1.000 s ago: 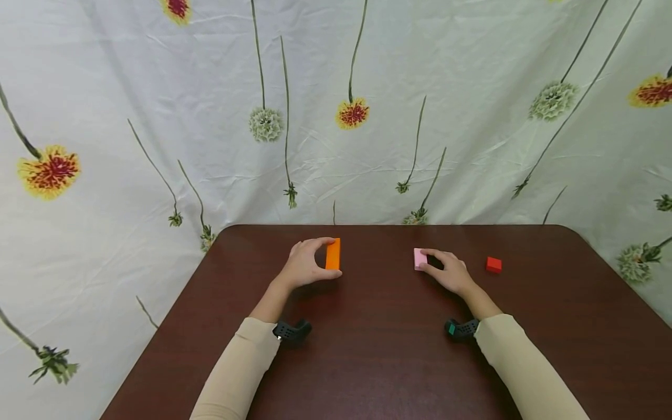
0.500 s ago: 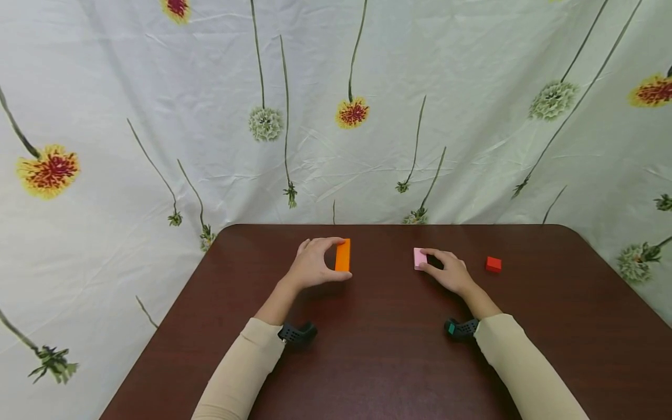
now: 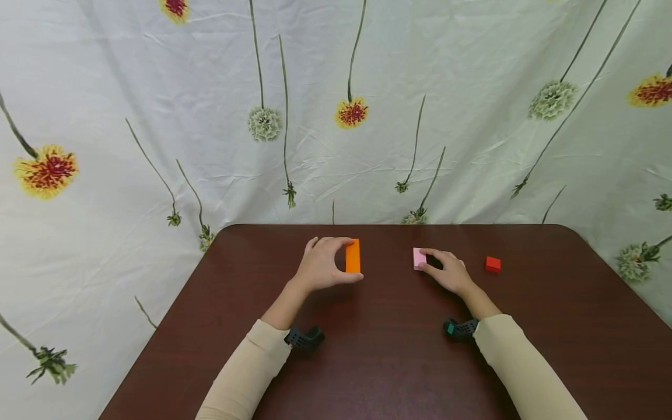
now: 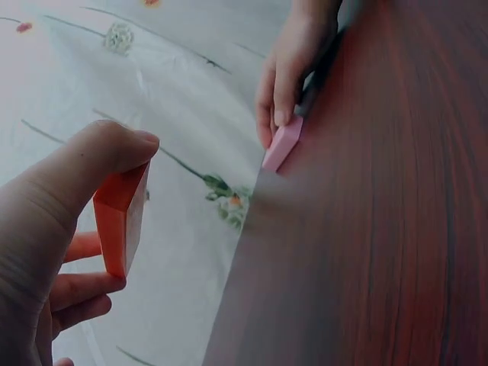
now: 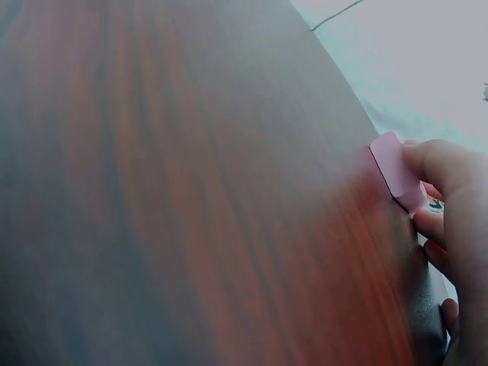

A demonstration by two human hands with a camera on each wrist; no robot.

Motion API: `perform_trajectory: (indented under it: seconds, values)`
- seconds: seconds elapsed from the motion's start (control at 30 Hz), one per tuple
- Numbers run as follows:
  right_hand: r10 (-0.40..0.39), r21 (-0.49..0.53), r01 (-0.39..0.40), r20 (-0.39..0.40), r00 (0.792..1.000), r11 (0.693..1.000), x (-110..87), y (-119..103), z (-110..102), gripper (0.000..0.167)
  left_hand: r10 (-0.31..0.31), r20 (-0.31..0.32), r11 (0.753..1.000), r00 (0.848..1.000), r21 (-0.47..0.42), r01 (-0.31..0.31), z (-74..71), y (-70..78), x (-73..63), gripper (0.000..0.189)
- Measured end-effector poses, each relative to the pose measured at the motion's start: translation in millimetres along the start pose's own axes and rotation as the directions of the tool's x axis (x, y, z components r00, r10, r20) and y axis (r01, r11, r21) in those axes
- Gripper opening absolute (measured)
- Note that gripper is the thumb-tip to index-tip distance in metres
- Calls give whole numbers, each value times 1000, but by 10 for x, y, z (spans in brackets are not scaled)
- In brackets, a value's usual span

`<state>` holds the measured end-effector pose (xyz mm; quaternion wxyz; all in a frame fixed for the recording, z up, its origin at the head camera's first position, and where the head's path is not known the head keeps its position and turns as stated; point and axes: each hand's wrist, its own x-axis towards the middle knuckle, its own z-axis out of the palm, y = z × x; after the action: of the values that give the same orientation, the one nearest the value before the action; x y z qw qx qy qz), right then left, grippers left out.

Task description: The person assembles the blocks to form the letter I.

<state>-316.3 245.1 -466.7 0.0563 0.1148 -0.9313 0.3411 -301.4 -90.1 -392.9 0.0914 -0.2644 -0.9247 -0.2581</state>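
My left hand pinches an orange rectangular block by its two ends, thumb at the near end and fingers at the far end. In the left wrist view the orange block is held up, apart from the tabletop. Over to the right, my right hand grips a pink block between thumb and fingers. The right wrist view has this pink block down at the table surface. A small red block lies on the table to the right of my right hand, untouched.
The dark brown wooden table has rounded far corners. Right behind its far edge hangs a pale cloth printed with flowers. A dark band is on the left wrist and another band on the right.
My left hand has moved to the right with the orange block, shortening the gap to the pink one. The right hand, the pink block and the red block have stayed in place.
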Motion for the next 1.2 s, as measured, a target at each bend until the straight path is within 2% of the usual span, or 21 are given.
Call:
perform_trajectory:
  seconds: [0.4, 0.83, 1.2]
  values:
    - [-6, -11, 6, -6, 1000, 1000, 5, -6, 4, 55, 21, -2, 999, 1000, 30, -21, 83, 182, -31, 73]
    - [-12, -4, 12, -11, 1000, 1000, -6, 1, 10, 54, 74, -23, 993, 997, 94, -71, 157, 319, -82, 74]
    - [-17, -10, 17, -14, 1000, 1000, -4, -3, 11, 54, 104, 3, 984, 995, 147, -104, 222, 414, -137, 76]
